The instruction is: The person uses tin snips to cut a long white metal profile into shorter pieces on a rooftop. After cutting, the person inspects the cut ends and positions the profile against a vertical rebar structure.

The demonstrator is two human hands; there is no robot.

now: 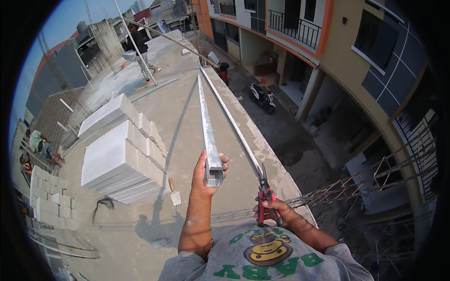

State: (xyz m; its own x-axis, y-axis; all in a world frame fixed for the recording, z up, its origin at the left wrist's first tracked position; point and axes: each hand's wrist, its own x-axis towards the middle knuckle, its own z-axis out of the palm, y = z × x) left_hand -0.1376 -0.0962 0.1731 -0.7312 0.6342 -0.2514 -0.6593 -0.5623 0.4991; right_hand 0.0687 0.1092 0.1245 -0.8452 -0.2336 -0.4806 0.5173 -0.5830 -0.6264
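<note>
Silvery mottled metal is seen in one long, straight, C-shaped channel, clasped near its end by the left hand above a grey concrete slab. One pair of red-and-black metal snips is gripped by the handles in the right hand. House fronts are seen opposite. One wooden-handled trowel and two stacks of pale rectangular blocks are counted.

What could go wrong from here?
The left hand grips the long metal channel bare, near its open end; a sharp rim might cut it.
The right hand holds red-handled snips near the slab edge; if dropped, they could fall to the street below.
The trowel on the slab might trip someone.
</note>
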